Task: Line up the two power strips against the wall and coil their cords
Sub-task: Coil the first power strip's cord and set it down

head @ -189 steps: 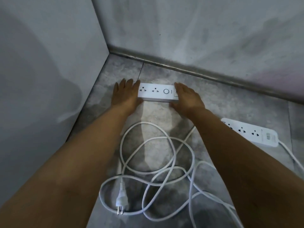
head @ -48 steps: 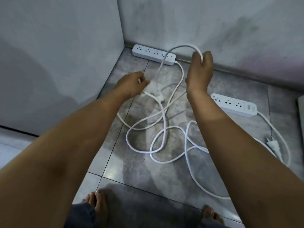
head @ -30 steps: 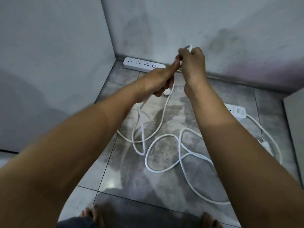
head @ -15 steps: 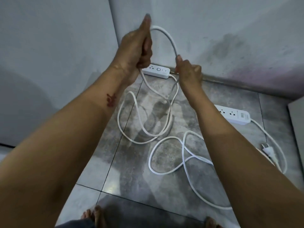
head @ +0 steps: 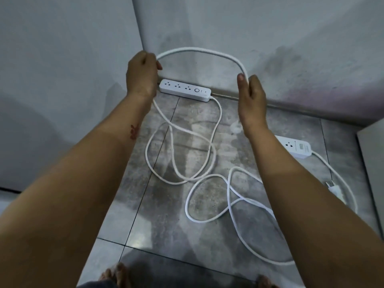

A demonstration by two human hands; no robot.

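Note:
One white power strip (head: 185,89) lies flat along the base of the far wall, near the corner. Its white cord (head: 199,51) arches in the air between my two hands and trails in loops on the floor (head: 180,159). My left hand (head: 142,74) is closed on the cord's left part. My right hand (head: 250,94) grips the right part with the thumb up. The second power strip (head: 296,146) lies out on the floor at the right, partly hidden by my right forearm. Its plug (head: 335,189) rests near the right edge.
Grey walls meet in a corner (head: 141,28) above the first strip. A grey panel edge (head: 372,154) stands at the far right. My bare toes (head: 116,275) show at the bottom edge on the tiled floor (head: 207,242).
My hands have spread apart, stretching the cord into a wide arch. The left hand came down from above the strip and the right hand moved to the right.

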